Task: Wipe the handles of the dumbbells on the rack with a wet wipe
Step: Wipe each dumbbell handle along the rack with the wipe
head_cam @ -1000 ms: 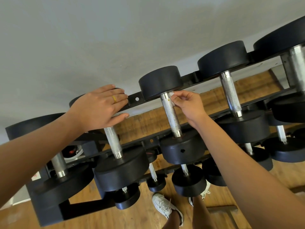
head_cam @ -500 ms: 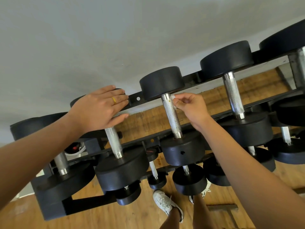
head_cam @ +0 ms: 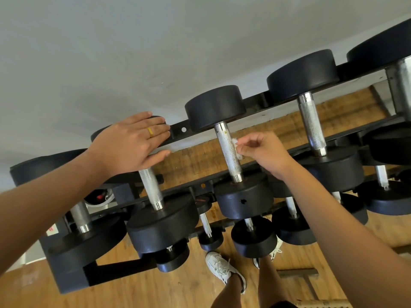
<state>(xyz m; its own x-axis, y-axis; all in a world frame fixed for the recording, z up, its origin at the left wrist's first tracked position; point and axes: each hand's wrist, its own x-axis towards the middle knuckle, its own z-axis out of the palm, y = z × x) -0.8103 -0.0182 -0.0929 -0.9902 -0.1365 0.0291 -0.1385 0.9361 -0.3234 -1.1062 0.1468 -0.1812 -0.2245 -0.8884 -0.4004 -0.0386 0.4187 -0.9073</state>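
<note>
Grey wall behind, rack (head_cam: 176, 130) top tier: right hand (head_cam: 265, 151) pinching wipe (head_cam: 235, 145) against middle handle (head_cam: 227, 150), left hand (head_cam: 129, 145) flat and relaxed on neighbouring dumbbell head (head_cam: 99, 135); mid-wipe, next probably rubbing down toward the handle's lower end.

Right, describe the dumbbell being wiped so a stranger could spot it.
Find the top tier of the black rack. The dumbbell sits mid-row, just right of the left hand. Alone among its neighbours, its handle has a wet wipe held against it by the right hand.
</note>
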